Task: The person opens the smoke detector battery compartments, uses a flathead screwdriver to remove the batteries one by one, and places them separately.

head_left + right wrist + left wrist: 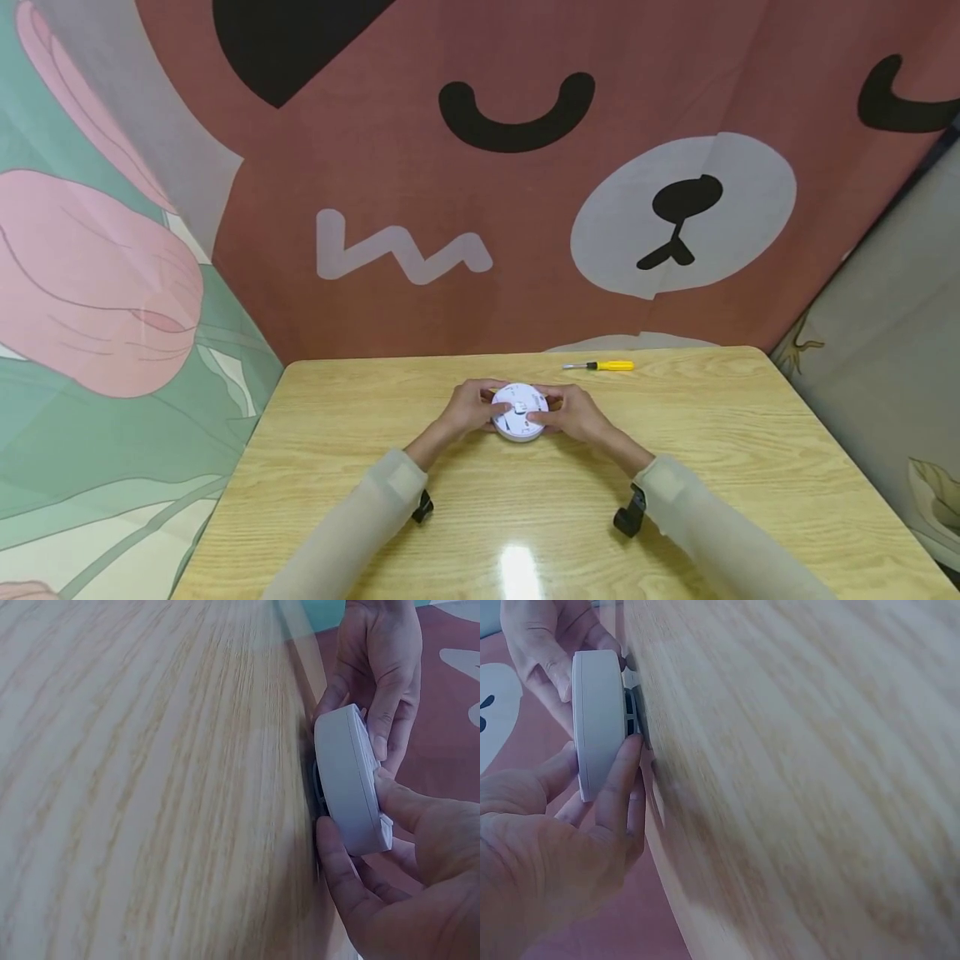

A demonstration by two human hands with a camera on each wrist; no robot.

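Note:
A round white smoke detector is held just over the table, its printed flat face turned up. My left hand grips its left edge, the thumb lying on the upper face and the fingers underneath. On the opposite edge, my right hand holds it the same way. The left wrist view shows the detector edge-on, with dark vent slots on its underside near the wood. In the right wrist view, the right thumb presses the upper face of the detector; part of its underside is hidden by fingers.
A screwdriver with a yellow handle lies near the table's back edge, its shaft pointing left. The wood-grain table meets a hanging cloth with a bear print behind it. Black wrist cameras hang below both sleeves.

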